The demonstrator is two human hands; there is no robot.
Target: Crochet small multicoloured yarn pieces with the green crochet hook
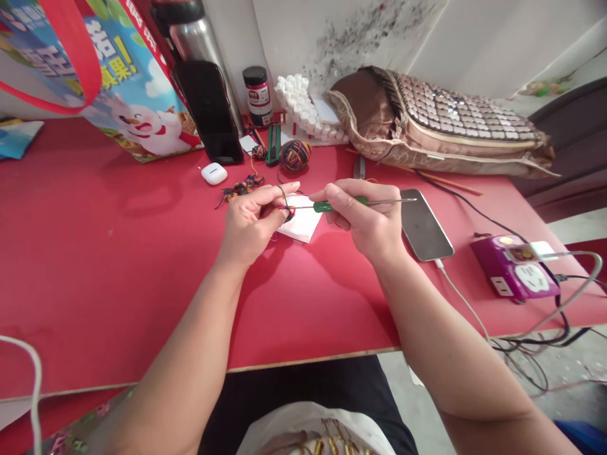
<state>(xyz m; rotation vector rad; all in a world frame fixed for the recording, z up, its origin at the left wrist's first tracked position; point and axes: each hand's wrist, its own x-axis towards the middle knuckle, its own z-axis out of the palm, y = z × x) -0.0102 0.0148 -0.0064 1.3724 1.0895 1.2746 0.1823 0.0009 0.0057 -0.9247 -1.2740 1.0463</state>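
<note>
My left hand [256, 224] pinches a small piece of multicoloured crochet [288, 215], with yarn running over the raised index finger. In my right hand [363, 215] is a crochet hook [327, 206] with a green handle, gripped like a pen. Its thin metal tip points left and meets the crochet piece between my left fingertips. Beneath them lies a white paper or pad [303, 221]. A ball of dark multicoloured yarn [294, 155] sits just behind, and a longer crocheted strip [244, 188] rests behind my left hand.
A phone [427, 224] on a charging cable lies right of my right hand, near a purple power strip [515, 268]. Behind stand another phone [208, 110], a steel flask [196, 38], a jar [258, 95] and a gift bag [142, 120]. A white earbud case [214, 173] is left.
</note>
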